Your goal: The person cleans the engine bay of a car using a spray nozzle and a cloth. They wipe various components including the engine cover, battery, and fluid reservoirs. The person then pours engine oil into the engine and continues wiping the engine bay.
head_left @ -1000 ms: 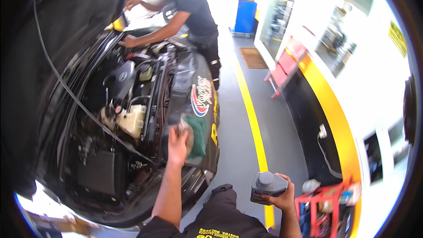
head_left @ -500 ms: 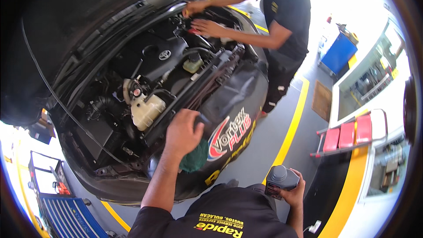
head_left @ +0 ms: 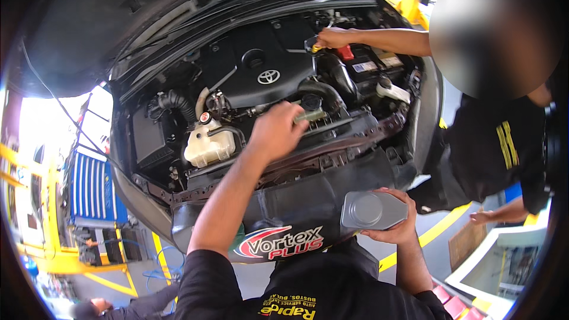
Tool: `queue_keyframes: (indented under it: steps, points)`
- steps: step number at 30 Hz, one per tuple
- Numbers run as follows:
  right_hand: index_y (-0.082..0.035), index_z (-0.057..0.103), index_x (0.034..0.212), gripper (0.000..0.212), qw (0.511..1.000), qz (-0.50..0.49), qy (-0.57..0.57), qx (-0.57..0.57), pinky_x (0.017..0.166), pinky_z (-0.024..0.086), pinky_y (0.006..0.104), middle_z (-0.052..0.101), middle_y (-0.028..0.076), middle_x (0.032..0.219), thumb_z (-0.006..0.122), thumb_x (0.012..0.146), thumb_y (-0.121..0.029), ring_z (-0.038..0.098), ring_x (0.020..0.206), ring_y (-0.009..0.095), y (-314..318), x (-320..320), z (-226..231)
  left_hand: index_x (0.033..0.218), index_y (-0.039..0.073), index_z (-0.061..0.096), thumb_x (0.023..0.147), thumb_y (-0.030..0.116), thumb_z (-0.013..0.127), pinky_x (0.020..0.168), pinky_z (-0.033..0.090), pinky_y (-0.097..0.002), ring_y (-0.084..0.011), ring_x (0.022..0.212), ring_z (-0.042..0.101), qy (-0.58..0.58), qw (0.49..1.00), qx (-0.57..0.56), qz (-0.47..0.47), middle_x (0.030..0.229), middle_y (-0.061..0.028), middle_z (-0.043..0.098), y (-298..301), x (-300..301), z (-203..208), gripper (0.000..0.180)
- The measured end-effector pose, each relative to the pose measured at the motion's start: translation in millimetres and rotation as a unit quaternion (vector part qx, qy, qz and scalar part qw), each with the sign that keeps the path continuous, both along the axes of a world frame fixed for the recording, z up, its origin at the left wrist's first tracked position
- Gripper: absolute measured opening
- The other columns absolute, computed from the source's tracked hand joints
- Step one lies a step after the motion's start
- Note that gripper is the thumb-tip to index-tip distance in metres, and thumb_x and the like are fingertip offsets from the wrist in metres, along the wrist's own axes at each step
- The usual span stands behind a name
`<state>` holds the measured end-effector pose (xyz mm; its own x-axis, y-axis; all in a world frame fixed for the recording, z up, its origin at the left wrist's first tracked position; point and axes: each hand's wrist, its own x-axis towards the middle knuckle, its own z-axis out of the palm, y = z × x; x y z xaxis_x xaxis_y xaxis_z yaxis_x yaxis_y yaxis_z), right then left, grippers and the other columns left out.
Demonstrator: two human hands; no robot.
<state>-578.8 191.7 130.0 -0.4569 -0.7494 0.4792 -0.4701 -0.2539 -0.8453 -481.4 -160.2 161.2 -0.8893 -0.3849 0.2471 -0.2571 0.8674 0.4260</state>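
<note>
My left hand (head_left: 275,131) reaches over the front of the engine bay, fingers apart and nothing visible in them. Its fingertips are close to a small fluid reservoir with a black cap (head_left: 312,102); whether they touch is unclear. In my right hand (head_left: 400,216) is a grey plastic bottle (head_left: 372,211), held above the front bumper with its round cap toward me. Left of my left hand sits a cream coolant tank (head_left: 208,144). A dark engine cover (head_left: 255,65) lies beyond. Behind my left forearm, a scrap of green cloth (head_left: 239,238) shows on the printed bumper cover (head_left: 308,204).
A co-worker's hand (head_left: 335,38) holds something yellow beside the engine cover, near the battery (head_left: 368,66). The raised hood (head_left: 65,35) and its prop rod hang at left. A blue tool cabinet (head_left: 98,186) stands at left. Another person (head_left: 118,308) is low at the bottom left.
My view has turned toward the engine bay. My left hand has moved from the front edge to over the reservoir. The bottle has come up to the bumper.
</note>
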Motion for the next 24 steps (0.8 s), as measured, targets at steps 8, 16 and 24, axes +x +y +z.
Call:
queue_keyframes:
  steps: [8,16,24]
  points:
    - [0.005,0.054,0.132,0.09,0.992,0.053,-0.099,-0.064,0.092,0.058,0.0432,0.07,0.026,0.118,0.1,0.058,-0.019,0.071,0.112,0.035,-34.6,-101.4,-50.7,0.115,0.005,0.066,0.098,0.036,0.062,0.095,0.055,-0.0481,-0.0344,0.115,0.064,-0.155,0.932,-0.171,0.28,0.119,-0.0145,0.065,-215.6,-97.2,-59.3,0.036]
    - [-0.006,0.055,0.135,0.093,0.978,0.138,-0.158,0.021,0.09,0.059,0.0471,0.07,0.027,0.117,0.099,0.057,-0.028,0.073,0.106,0.04,-46.9,-124.1,-66.7,0.096,0.01,0.076,0.101,0.037,0.054,0.08,0.06,-0.0486,-0.0345,0.092,0.074,-0.333,0.898,-0.272,0.092,0.096,-0.0149,0.076,-300.2,-150.3,-65.5,0.036]
    - [-0.001,0.056,0.131,0.084,0.981,0.136,-0.138,0.014,0.084,0.061,0.0467,0.072,0.027,0.109,0.094,0.064,-0.035,0.075,0.098,0.041,-81.2,-135.9,-66.5,0.101,0.001,0.077,0.096,0.028,0.053,0.092,0.057,-0.05,-0.0401,0.104,0.071,-0.373,0.89,-0.187,0.186,0.104,-0.0256,0.074,-306.9,-165.6,-74.9,0.036]
